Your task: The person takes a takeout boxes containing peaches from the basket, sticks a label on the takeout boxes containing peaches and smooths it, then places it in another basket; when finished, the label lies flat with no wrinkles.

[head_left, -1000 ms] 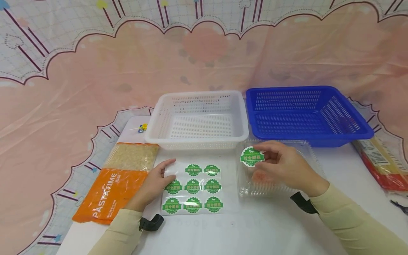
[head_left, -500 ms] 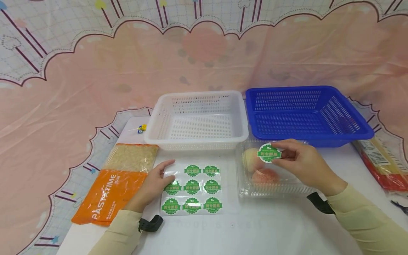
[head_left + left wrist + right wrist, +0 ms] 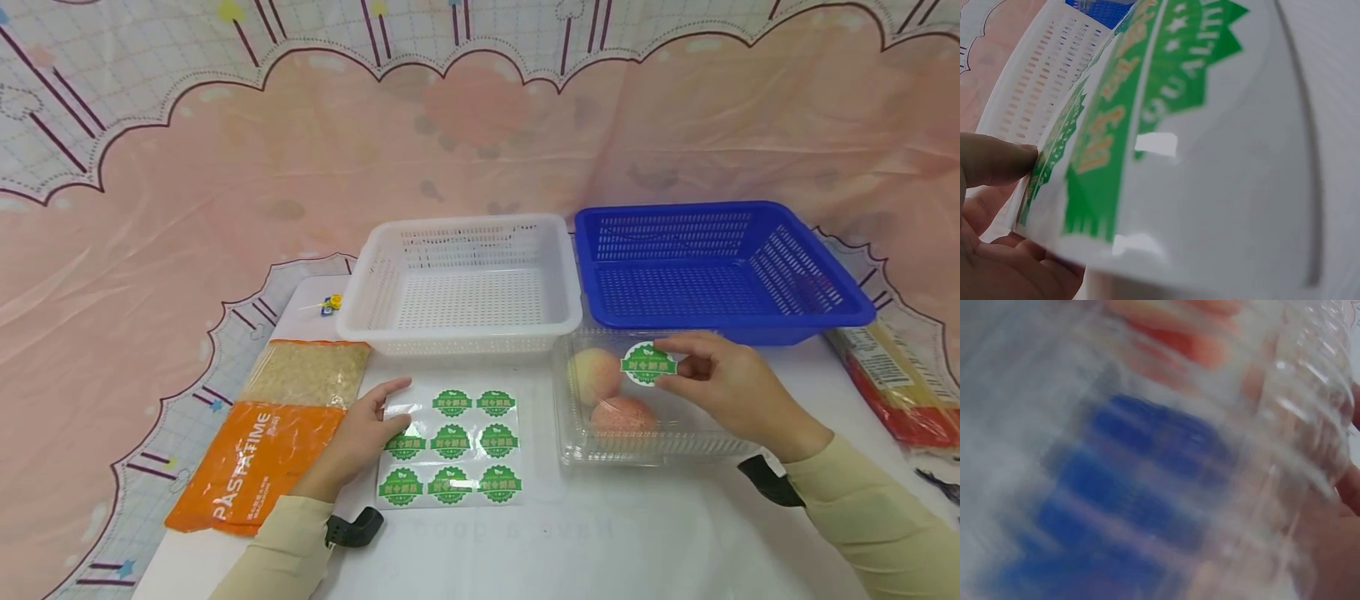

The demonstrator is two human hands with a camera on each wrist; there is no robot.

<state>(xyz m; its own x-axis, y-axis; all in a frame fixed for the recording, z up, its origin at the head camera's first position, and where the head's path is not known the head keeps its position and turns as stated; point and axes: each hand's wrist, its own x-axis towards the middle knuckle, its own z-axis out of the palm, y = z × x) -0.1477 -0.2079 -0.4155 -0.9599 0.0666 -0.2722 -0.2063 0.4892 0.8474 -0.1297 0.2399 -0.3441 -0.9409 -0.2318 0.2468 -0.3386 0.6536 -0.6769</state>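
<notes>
Between thumb and fingers, my right hand (image 3: 723, 387) pinches a round green-and-white sticker (image 3: 647, 364) by its right edge. It is over a clear plastic clamshell box (image 3: 600, 454), in which a pale peach (image 3: 594, 375) and a redder peach (image 3: 624, 417) show through the lid; whether the sticker touches the lid, I cannot tell. My left hand (image 3: 367, 433) grips the left edge of a sheet of green stickers (image 3: 474, 457). In the left wrist view its thumb (image 3: 997, 159) lies on top of the sheet and its fingers curl beneath. The right wrist view is blurred.
A white basket (image 3: 457, 337) and a blue basket (image 3: 720, 321) stand behind the work. An orange pasta bag (image 3: 262, 467) lies at the left, with a small yellow-and-blue item (image 3: 330, 304) beyond it. At the right lies a red-and-yellow packet (image 3: 900, 383).
My right hand has moved right across the clamshell box with the sticker, uncovering the peaches. The left hand has kept its hold on the sheet.
</notes>
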